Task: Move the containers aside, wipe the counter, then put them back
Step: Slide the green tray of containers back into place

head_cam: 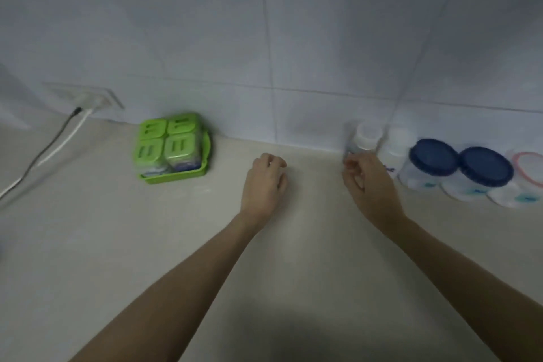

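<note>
A pale tabletop (117,244) meets a tiled wall (205,23). A green tray (205,169) of four green-lidded boxes (169,144) stands left; jars (458,169) and white bottles (365,138) line the right corner. The left hand (266,182) hovers loosely curled, its grip holding nothing. The right hand (367,182) reaches a bottle; whether its grip has closed cannot be told.

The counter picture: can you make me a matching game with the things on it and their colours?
Things:
1. spice box set
2. jar lid nearest the right hand
3. lid ring at the far right edge
4. small bottle cap by the wall

Colours:
A. white
B. pink
C. green
D. dark blue

Pairs: 1-C, 2-D, 3-B, 4-A
</note>
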`<state>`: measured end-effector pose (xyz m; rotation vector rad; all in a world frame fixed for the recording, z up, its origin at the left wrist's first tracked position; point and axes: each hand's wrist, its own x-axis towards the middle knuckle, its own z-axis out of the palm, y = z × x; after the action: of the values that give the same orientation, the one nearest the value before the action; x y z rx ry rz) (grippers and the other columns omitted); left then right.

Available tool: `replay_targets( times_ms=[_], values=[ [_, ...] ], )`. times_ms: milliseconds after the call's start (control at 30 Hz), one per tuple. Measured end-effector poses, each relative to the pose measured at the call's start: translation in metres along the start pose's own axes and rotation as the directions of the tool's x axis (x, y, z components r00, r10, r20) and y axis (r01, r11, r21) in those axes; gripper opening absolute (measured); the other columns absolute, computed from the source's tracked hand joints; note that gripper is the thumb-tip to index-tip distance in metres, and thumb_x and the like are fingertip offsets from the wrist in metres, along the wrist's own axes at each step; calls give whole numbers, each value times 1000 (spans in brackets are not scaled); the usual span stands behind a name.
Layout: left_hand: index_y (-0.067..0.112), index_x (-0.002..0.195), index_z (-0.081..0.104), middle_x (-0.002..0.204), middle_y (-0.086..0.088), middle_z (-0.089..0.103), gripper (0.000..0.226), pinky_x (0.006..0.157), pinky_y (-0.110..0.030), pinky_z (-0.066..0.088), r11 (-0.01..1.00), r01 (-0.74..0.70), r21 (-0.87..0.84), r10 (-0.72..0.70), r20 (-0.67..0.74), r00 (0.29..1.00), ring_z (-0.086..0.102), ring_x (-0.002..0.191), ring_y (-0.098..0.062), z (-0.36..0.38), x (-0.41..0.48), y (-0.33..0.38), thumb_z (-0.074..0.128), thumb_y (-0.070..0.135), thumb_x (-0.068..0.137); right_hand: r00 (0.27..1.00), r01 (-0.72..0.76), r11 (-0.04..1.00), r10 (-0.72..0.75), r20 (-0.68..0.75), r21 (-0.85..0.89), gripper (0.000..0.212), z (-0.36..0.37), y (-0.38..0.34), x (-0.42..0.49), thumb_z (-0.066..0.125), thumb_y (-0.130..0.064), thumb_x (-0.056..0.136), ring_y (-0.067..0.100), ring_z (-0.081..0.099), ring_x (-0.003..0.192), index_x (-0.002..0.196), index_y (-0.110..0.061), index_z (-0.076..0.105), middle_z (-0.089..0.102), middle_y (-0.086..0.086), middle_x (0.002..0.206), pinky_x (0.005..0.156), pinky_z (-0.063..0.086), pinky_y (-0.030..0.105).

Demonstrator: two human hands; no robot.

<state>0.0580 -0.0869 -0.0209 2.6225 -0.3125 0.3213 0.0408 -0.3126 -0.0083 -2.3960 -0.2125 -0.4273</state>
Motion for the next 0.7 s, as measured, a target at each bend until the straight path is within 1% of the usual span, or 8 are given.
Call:
replay_targets(
  times_ms=[200, 300, 400, 433, 500, 533, 567, 700],
  values=[
    [12, 103, 56, 117, -11, 58, 23, 82, -37, 41, 961, -138, 239, 111, 122, 986, 58, 100, -32, -63, -59, -124, 48, 21, 83, 927, -9, 995, -31, 375, 103, 29, 105, -76, 21, 66, -15, 84, 27, 59, 97, 110, -7, 58, 54, 11, 110, 90, 48, 39],
    [10, 106, 54, 126, -16, 54, 26, 89, -40, 40, 963, 57, 265, -26, -118, 993, 53, 108, -34, -91, -70, -173, 49, 22, 83, 858, -60, 984, -35, 513, 167, 43, 154, -125, 40, 65, -23, 86, 29, 58, 104, 122, -6, 51, 50, 15, 121, 97, 44, 40],
    [7, 122, 51, 134, -20, 46, 40, 105, -41, 34, 915, 401, -43, -389, -363, 847, 43, 123, -33, -105, -61, -206, 58, 26, 86, 826, -238, 946, 77, 558, 221, 56, 196, -169, 63, 63, -34, 86, 30, 53, 115, 130, -5, 42, 47, 17, 129, 102, 41, 41],
    [8, 129, 46, 137, -19, 42, 50, 109, -41, 33, 824, 494, -278, -565, -335, 754, 40, 127, -32, -109, -56, -215, 61, 29, 87, 824, -306, 919, 124, 553, 250, 58, 209, -182, 72, 62, -38, 86, 30, 51, 117, 130, -5, 42, 49, 16, 130, 102, 40, 40],
    [13, 138, 33, 141, -16, 38, 72, 112, -44, 33, 444, 547, -710, -818, -72, 570, 41, 130, -29, -117, -42, -228, 66, 43, 82, 807, -454, 826, 222, 547, 335, 59, 225, -204, 86, 60, -42, 86, 30, 52, 118, 129, -7, 40, 53, 14, 131, 100, 42, 38],
    [14, 141, 29, 140, -15, 40, 81, 111, -45, 35, 271, 540, -797, -846, 70, 528, 45, 128, -28, -119, -37, -236, 68, 49, 78, 791, -515, 776, 268, 550, 363, 59, 234, -211, 91, 60, -43, 86, 29, 53, 118, 128, -8, 40, 55, 13, 130, 99, 43, 38],
    [14, 142, 28, 137, -14, 43, 87, 109, -45, 37, 188, 554, -811, -836, 164, 524, 49, 124, -28, -120, -33, -244, 70, 52, 75, 779, -558, 740, 313, 544, 374, 58, 242, -215, 94, 60, -44, 85, 29, 54, 117, 126, -8, 40, 55, 13, 129, 99, 43, 38],
    [6, 135, 41, 122, -11, 61, 98, 96, -44, 51, 210, 620, -756, -798, 233, 555, 63, 105, -25, -120, -26, -271, 79, 56, 59, 707, -694, 583, 440, 554, 423, 60, 260, -214, 105, 76, -42, 67, 31, 61, 103, 105, -12, 41, 60, 16, 115, 89, 53, 47]
  ],
)
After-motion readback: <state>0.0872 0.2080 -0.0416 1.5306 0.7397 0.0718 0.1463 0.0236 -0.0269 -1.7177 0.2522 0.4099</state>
